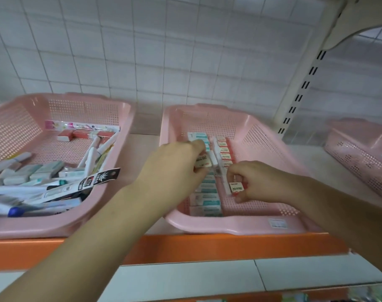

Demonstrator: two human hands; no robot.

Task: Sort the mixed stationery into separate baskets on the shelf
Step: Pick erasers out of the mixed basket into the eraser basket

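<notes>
Two pink baskets stand on the shelf. The left basket (111,188) holds mixed stationery: pens, erasers and packets in a heap. The middle basket (260,136) holds erasers in neat rows: teal-sleeved ones (207,201) on the left, red-sleeved ones (225,149) on the right, with a white strip (218,162) between them. My left hand (174,168) is over the teal row, gripping a white eraser with red print (202,162). My right hand (255,182) pinches a small red-sleeved "2B" eraser (237,188) at the near end of the red row.
A third pink basket (360,153) sits at the far right, partly out of view. The shelf has an orange front edge (207,247) and a slotted cream upright (303,88) at the right. A white tiled wall is behind.
</notes>
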